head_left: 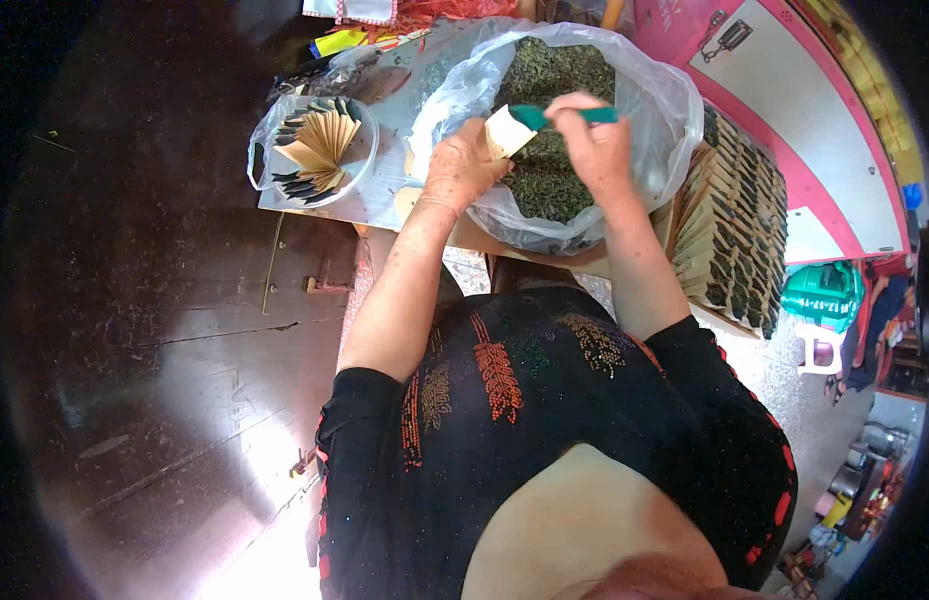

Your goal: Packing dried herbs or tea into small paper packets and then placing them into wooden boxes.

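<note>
My left hand point(462, 166) holds a small pale paper packet point(509, 133) over a large clear plastic bag point(663, 82). My right hand point(595, 142), slightly blurred, grips a green scoop point(601, 115), its end at the packet's mouth. Dark green, dried leafy material point(558, 64) lies inside the bag, below both hands. To the left, a clear round tub point(373, 146) lined with a plastic bag holds a fan of folded paper packets point(325, 142) with dark edges. Many similar packets point(723, 232) stand in close rows at the right.
The bag and tub rest on a light tabletop point(393, 187). Behind the tub lies a crumpled plastic bag point(352, 71). A pink and white cabinet point(787, 82) stands at the upper right. A dark wooden surface point(171, 262) fills the left, and a green round package point(823, 295) is at the right.
</note>
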`<action>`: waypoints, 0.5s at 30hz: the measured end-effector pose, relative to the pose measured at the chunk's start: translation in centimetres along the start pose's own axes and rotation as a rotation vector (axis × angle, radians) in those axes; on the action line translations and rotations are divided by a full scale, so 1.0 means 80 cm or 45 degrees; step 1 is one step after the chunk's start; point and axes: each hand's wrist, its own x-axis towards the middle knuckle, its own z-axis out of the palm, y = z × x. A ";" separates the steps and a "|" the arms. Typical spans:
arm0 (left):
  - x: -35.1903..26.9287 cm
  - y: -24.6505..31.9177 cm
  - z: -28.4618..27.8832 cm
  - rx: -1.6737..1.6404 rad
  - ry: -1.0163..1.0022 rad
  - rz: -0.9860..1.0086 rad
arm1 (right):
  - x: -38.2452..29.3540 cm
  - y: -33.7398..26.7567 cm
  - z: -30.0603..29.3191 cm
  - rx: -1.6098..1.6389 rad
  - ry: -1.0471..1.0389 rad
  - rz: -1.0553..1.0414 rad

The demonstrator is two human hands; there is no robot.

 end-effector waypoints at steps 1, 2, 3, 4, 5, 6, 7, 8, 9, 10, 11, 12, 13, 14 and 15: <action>0.000 -0.002 0.000 -0.013 0.009 -0.012 | 0.001 -0.001 -0.004 0.078 0.106 0.056; 0.000 -0.005 0.000 -0.027 0.018 -0.023 | 0.002 0.000 -0.011 0.058 0.132 0.118; 0.000 -0.005 0.001 -0.028 0.016 -0.019 | 0.003 0.004 -0.017 0.055 0.136 0.117; 0.000 -0.006 0.001 -0.049 0.030 0.011 | 0.002 0.010 -0.020 -0.131 0.155 -0.041; 0.001 -0.006 0.002 -0.070 0.044 0.041 | -0.001 0.016 -0.022 -0.316 0.173 -0.198; -0.001 -0.010 0.002 -0.067 0.049 0.033 | -0.011 0.027 -0.017 -0.388 0.068 -0.052; -0.003 -0.008 0.001 -0.212 0.088 0.064 | -0.020 0.029 -0.017 -0.388 0.067 -0.056; -0.006 -0.006 -0.001 -0.356 0.126 0.096 | -0.028 0.030 -0.017 -0.614 -0.140 -0.130; -0.008 -0.001 0.000 -0.355 0.128 0.102 | -0.034 0.036 -0.018 -0.841 -0.344 -0.204; -0.010 0.005 0.001 -0.434 0.154 0.136 | -0.039 0.045 -0.016 -0.867 -0.453 -0.190; -0.010 0.008 0.001 -0.513 0.180 0.169 | -0.042 0.051 -0.017 -0.868 -0.447 -0.193; -0.006 0.002 0.002 -0.506 0.175 0.216 | -0.044 0.045 -0.012 -0.785 -0.419 -0.145; -0.008 -0.003 0.004 -0.504 0.180 0.216 | -0.045 0.040 -0.008 -0.703 -0.390 -0.096; -0.008 -0.009 0.005 -0.512 0.147 0.166 | -0.040 0.035 -0.007 -0.539 -0.267 -0.059; -0.005 -0.010 0.006 -0.521 0.103 0.124 | -0.032 0.023 -0.008 -0.544 -0.259 -0.058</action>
